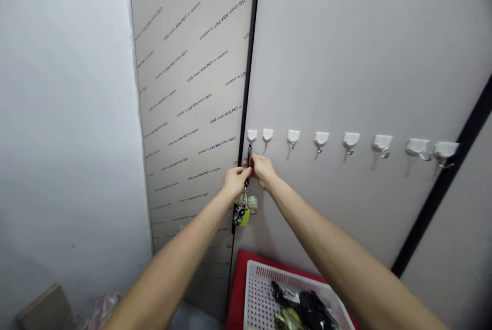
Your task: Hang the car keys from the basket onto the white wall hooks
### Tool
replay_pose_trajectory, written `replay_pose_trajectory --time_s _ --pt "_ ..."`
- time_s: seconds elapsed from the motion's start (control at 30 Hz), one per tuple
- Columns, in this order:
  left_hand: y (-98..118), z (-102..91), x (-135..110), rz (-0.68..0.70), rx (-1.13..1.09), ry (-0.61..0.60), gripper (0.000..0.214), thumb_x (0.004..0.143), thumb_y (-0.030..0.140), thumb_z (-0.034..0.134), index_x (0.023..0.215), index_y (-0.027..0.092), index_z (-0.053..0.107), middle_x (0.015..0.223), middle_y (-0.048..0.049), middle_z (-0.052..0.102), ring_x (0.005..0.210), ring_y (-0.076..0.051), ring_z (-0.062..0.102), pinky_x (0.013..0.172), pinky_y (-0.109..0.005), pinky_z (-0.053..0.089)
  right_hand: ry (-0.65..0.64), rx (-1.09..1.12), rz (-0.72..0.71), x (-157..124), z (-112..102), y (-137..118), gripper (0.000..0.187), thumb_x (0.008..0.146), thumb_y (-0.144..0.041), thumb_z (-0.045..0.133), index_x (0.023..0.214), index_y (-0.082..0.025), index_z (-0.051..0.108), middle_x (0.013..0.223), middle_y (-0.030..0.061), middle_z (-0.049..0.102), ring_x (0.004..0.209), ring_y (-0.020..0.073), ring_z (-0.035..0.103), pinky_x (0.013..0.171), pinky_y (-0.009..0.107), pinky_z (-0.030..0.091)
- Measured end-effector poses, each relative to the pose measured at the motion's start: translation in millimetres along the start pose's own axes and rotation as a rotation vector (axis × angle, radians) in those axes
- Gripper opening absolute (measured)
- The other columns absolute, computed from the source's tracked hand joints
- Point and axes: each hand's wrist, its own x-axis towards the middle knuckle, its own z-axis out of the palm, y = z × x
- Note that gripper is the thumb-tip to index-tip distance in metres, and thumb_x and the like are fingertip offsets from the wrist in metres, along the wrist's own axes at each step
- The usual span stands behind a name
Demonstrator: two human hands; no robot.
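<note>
1. Keychain bunch [241,211] hangs in front of the wall panels, directly below the leftmost hook. It has one dark narrow strap [249,158] at the top and three charms visible below: one yellow-green with a dark face-like pattern [241,215] and two pale ones [252,202].
2. Left hand [234,181] is clenched, pinching the strap's lower part from the left.
3. Right hand [262,170] is also closed on the strap, from the right, with its fingertips [246,162] just beside the left hand.
4. Eight white adhesive hooks [321,139] run in one row across the pale panel. The strap's top lies just under the first; whether they touch cannot be told.
5. One white perforated basket [269,270] sits below on one red surface [240,279], holding a jumble of dark items [303,307], too tangled to count.
</note>
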Motion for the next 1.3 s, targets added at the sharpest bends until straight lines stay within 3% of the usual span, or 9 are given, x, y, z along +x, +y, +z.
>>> replay_pose_trajectory --time_s 0.2,0.3,0.47,0.53,0.63,0.77,0.9,1.07,1.3 --pt "-9.3 2.9 5.4 0.035 0.159 -0.029 0.028 0.062 0.035 0.041 0.058 0.011 0.056 0.045 0.0018 0.045 0.041 -0.006 0.037 0.042 -0.019 0.029 0.05 -0.177 -0.13 -10.7 -25.2 22.8 0.013 0.064 -0.022 0.042 0.066 -0.015 0.052 0.063 -0.0018 0.053 0.056 0.0066 0.047 0.047 0.017 0.034" --pt "-12.7 4.7 4.9 0.058 0.173 -0.008 0.023 0.062 0.028 0.044 0.071 0.01 0.056 0.058 -0.0012 0.052 0.051 -0.009 0.044 0.051 -0.02 0.035 -0.066 -0.387 -0.18 -37.0 -54.3 48.7 0.017 0.064 -0.023 0.04 0.072 -0.015 0.053 0.07 -0.0002 0.054 0.06 0.0075 0.047 0.052 0.018 0.035" --pt "-19.1 6.4 -28.7 0.239 0.231 0.241 0.033 0.062 0.016 0.044 0.095 0.013 0.046 0.09 -0.0059 0.05 0.074 -0.011 0.047 0.068 -0.024 0.037 -0.332 -0.621 0.038 -99.2 -115.3 115.0 0.02 0.064 -0.026 0.038 0.064 -0.012 0.052 0.058 0.0003 0.053 0.053 0.0088 0.046 0.053 0.021 0.035" --pt "-29.5 13.6 -57.7 0.352 0.262 0.24 0.031 0.064 0.015 0.041 0.095 0.015 0.045 0.095 -0.0057 0.047 0.08 -0.012 0.045 0.071 -0.024 0.037 -0.352 -0.721 0.118 -121.8 -136.4 140.4 0.02 0.064 -0.025 0.038 0.067 -0.012 0.053 0.06 0.001 0.055 0.054 0.0097 0.047 0.054 0.021 0.035" --pt "-58.0 35.3 -108.4 0.36 0.343 -0.106 0.024 0.065 0.012 0.039 0.086 0.016 0.049 0.088 -0.0038 0.05 0.082 -0.011 0.044 0.074 -0.023 0.036 -0.396 -0.861 0.179 -148.5 -155.8 163.7 0.021 0.064 -0.024 0.038 0.072 -0.014 0.054 0.065 0.0022 0.056 0.057 0.011 0.048 0.054 0.021 0.036" --pt "-100.9 67.3 -162.9 0.187 0.521 -0.639 0.024 0.064 0.017 0.041 0.086 0.019 0.051 0.088 -0.0024 0.051 0.085 -0.013 0.044 0.076 -0.025 0.035 -0.486 -1.132 0.044 -168.2 -157.1 168.7 0.02 0.061 -0.022 0.042 0.075 -0.016 0.055 0.074 0.0046 0.057 0.072 0.0158 0.048 0.064 0.025 0.035" --pt "-124.2 80.8 -183.5 0.021 0.627 -0.85 0.024 0.061 0.02 0.045 0.085 0.019 0.051 0.086 -0.0027 0.052 0.083 -0.015 0.045 0.072 -0.025 0.034 -0.491 -1.439 0.038 -171.3 -146.2 167.3 0.03 0.053 -0.024 0.05 0.081 -0.015 0.055 0.081 0.0107 0.057 0.082 0.0243 0.045 0.068 0.033 0.033" --pt "-129.1 81.1 -182.2 -0.084 0.522 -0.694 0.018 0.059 0.012 0.043 0.074 0.017 0.053 0.073 -0.0014 0.052 0.072 -0.013 0.045 0.066 -0.023 0.034 -0.483 -1.376 0.099 -167.6 -143.7 176.4 0.025 0.052 -0.023 0.051 0.076 -0.016 0.054 0.071 0.0075 0.058 0.07 0.0208 0.05 0.064 0.032 0.033" --pt "-120.4 81.2 -169.3 -0.332 -0.158 -0.4 0.012 0.057 0.013 0.045 0.066 0.015 0.052 0.057 0.0023 0.047 0.055 -0.009 0.042 0.055 -0.02 0.034 -0.272 -0.663 0.126 -158.3 -156.6 178.1 0.012 0.066 -0.02 0.037 0.063 -0.015 0.047 0.05 -0.0023 0.048 0.047 0.0085 0.043 0.046 0.019 0.032"
